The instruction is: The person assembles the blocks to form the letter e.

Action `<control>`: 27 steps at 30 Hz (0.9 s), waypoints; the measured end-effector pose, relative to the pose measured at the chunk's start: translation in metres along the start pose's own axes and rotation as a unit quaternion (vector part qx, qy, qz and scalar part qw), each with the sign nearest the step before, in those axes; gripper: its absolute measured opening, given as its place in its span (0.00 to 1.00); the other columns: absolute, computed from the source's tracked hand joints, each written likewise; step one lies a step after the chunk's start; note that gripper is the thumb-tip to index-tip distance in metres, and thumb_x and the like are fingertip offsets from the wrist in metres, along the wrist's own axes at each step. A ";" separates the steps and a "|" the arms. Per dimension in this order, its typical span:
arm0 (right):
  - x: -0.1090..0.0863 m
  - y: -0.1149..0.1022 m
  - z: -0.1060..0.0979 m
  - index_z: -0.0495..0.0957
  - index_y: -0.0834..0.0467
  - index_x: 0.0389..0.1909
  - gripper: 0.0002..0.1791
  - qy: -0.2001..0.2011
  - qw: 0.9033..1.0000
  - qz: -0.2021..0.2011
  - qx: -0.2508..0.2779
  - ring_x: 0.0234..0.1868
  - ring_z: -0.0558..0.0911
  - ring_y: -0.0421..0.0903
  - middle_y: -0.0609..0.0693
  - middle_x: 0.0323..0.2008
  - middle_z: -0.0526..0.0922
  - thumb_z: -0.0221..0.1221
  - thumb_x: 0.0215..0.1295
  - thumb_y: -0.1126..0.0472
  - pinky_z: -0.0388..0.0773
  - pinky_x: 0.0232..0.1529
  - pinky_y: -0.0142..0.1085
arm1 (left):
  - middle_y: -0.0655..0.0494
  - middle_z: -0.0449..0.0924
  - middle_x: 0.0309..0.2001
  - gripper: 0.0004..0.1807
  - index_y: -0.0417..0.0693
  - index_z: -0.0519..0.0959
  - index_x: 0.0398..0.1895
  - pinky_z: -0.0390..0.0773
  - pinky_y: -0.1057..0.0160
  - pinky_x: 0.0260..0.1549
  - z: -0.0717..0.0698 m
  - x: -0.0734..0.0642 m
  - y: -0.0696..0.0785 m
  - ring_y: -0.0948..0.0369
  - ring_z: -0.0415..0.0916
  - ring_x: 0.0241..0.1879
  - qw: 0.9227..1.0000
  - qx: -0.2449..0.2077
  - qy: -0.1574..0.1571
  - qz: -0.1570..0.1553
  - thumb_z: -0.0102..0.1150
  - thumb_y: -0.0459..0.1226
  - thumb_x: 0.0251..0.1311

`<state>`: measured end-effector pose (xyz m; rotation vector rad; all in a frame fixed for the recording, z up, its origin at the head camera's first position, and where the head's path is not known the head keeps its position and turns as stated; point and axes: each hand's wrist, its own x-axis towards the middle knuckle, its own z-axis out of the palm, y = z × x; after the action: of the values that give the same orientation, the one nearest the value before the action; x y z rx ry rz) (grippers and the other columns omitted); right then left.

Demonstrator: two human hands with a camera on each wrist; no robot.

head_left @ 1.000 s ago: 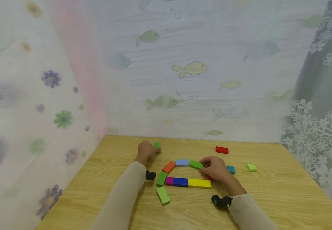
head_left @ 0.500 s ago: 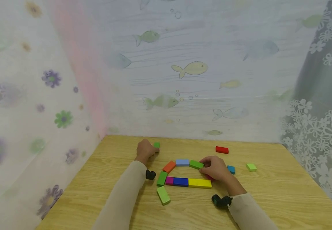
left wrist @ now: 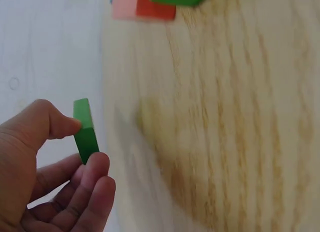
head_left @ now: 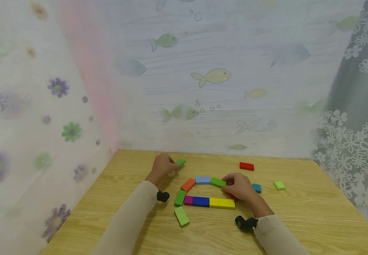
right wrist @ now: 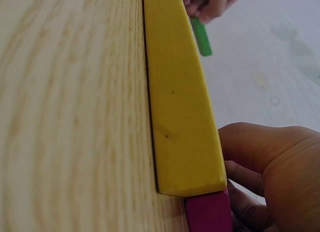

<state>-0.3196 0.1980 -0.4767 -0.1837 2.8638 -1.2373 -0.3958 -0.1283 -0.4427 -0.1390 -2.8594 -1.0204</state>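
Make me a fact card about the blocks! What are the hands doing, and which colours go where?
Left hand: pinches the held green block
Right hand: at the curve's right end; grip unclear
Curve, from the front left: front lime block, left green block, orange block, light blue block, right green block
Straight row, left to right: magenta block, dark blue block, yellow block
Loose on the right: red block, teal block, far-right lime block

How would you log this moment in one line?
left hand: pinches green block above table | right hand: beside yellow block, grip unclear | red block: lying apart
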 end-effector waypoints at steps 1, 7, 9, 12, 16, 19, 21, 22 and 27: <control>0.000 0.000 0.000 0.87 0.56 0.51 0.18 0.000 1.000 0.000 0.000 0.42 0.81 0.44 0.48 0.41 0.87 0.74 0.58 0.59 0.84 0.47 0.41 | 0.49 0.89 0.40 0.11 0.44 0.91 0.32 0.84 0.55 0.35 -0.001 -0.001 0.000 0.52 0.84 0.38 1.000 -0.005 -0.001 0.005 0.75 0.44 0.58; 0.000 0.001 0.000 0.88 0.56 0.50 0.18 0.003 1.000 0.000 -0.003 0.42 0.81 0.44 0.48 0.41 0.87 0.74 0.58 0.59 0.84 0.47 0.41 | 0.54 0.88 0.42 0.09 0.50 0.91 0.38 0.85 0.54 0.40 -0.003 -0.008 0.004 0.56 0.83 0.40 0.998 -0.038 -0.008 0.048 0.74 0.44 0.58; -0.001 0.001 0.000 0.88 0.56 0.50 0.18 0.004 1.000 0.000 -0.003 0.42 0.81 0.44 0.48 0.41 0.87 0.74 0.58 0.59 0.84 0.47 0.41 | 0.56 0.88 0.39 0.08 0.52 0.91 0.37 0.84 0.56 0.37 -0.005 -0.011 0.006 0.58 0.82 0.37 0.997 -0.049 -0.015 0.061 0.74 0.44 0.58; -0.002 0.000 0.000 0.88 0.56 0.50 0.18 0.003 1.000 -0.003 -0.005 0.42 0.82 0.44 0.48 0.41 0.87 0.74 0.58 0.59 0.84 0.47 0.42 | 0.59 0.86 0.35 0.07 0.53 0.90 0.36 0.83 0.59 0.34 -0.008 -0.019 0.011 0.60 0.81 0.34 0.995 -0.065 -0.031 0.075 0.73 0.44 0.58; -0.002 -0.001 0.000 0.88 0.56 0.50 0.18 0.003 1.000 -0.003 -0.005 0.42 0.81 0.44 0.49 0.42 0.87 0.74 0.58 0.59 0.84 0.47 0.42 | 0.60 0.85 0.34 0.07 0.54 0.90 0.38 0.82 0.60 0.33 -0.009 -0.030 0.015 0.61 0.81 0.33 0.991 -0.081 -0.049 0.096 0.73 0.43 0.58; -0.001 -0.001 0.000 0.87 0.55 0.51 0.18 0.004 1.000 0.000 -0.004 0.42 0.81 0.44 0.49 0.42 0.87 0.74 0.58 0.59 0.84 0.48 0.42 | 0.61 0.85 0.34 0.07 0.55 0.89 0.39 0.83 0.61 0.34 -0.009 -0.038 0.017 0.61 0.81 0.34 0.988 -0.088 -0.058 0.117 0.73 0.42 0.57; -0.001 0.000 0.000 0.87 0.55 0.51 0.18 0.004 1.000 -0.001 -0.003 0.42 0.81 0.44 0.48 0.42 0.87 0.74 0.58 0.59 0.84 0.47 0.42 | 0.61 0.85 0.34 0.08 0.54 0.89 0.39 0.83 0.61 0.34 -0.011 -0.045 0.019 0.62 0.81 0.34 0.986 -0.091 -0.063 0.128 0.73 0.42 0.57; -0.001 0.000 0.000 0.87 0.55 0.51 0.18 0.004 1.000 -0.001 -0.002 0.42 0.81 0.44 0.48 0.42 0.87 0.74 0.58 0.59 0.83 0.47 0.41 | 0.61 0.86 0.34 0.08 0.54 0.89 0.39 0.83 0.62 0.34 -0.011 -0.048 0.019 0.62 0.81 0.34 0.985 -0.093 -0.066 0.133 0.73 0.41 0.57; 0.001 0.002 0.001 0.87 0.55 0.50 0.18 0.006 1.000 -0.002 0.002 0.42 0.81 0.44 0.48 0.41 0.87 0.74 0.58 0.59 0.83 0.47 0.41 | 0.61 0.85 0.34 0.08 0.53 0.89 0.40 0.83 0.63 0.33 -0.015 -0.066 0.024 0.63 0.82 0.34 0.978 -0.103 -0.085 0.160 0.73 0.40 0.57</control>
<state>-0.3205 0.1989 -0.4792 -0.1819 2.8724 -1.2473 -0.3270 -0.1224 -0.4245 -0.7103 -2.7370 -1.2807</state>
